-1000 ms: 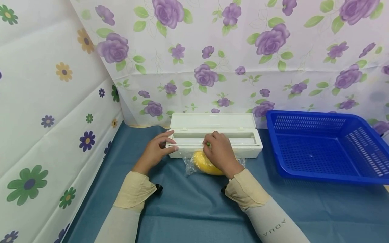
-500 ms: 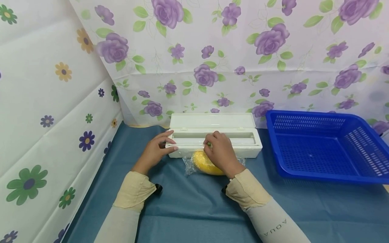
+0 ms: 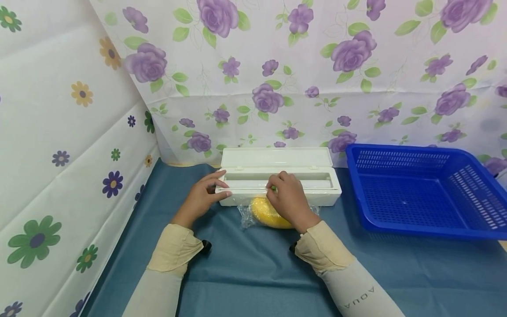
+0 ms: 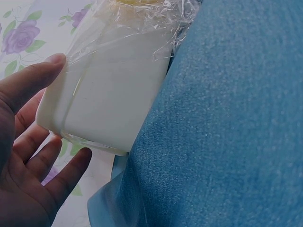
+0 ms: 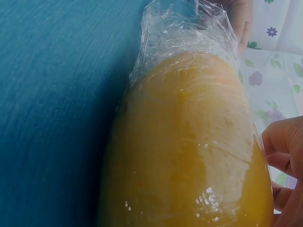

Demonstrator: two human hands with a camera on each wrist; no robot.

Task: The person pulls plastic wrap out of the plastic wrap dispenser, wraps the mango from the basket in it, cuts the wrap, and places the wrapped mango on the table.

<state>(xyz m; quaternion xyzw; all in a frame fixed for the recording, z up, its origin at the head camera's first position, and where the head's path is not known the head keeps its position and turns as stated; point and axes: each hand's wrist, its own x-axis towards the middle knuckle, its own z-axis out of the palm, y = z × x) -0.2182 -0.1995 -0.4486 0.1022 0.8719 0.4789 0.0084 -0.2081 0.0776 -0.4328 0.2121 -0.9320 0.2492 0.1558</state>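
A white cling film dispenser [image 3: 245, 200] lies on the cloth with its lid [image 3: 277, 157] raised and a pale roll [image 3: 249, 183] inside. My left hand [image 3: 200, 198] holds its left end, the thumb on the front edge and the fingers over the end. My right hand [image 3: 291, 198] pinches a small green slide cutter [image 3: 273, 188] at the dispenser's front rail; the fingers mostly hide it. Against the front lies a smooth yellow fruit [image 3: 263, 213], its exact kind unclear, covered by clear cling film [image 5: 175, 35] that is bunched at its left end. My right hand partly hides the fruit.
At the right stands a blue perforated plastic basket [image 3: 366, 220]. A blue-green cloth [image 3: 245, 273] covers the table. Flowered sheets [image 3: 237, 123] hang behind the dispenser and along the left side.
My right hand has shifted very slightly right along the dispenser's rail. My left hand, the dispenser and the wrapped fruit look the same.
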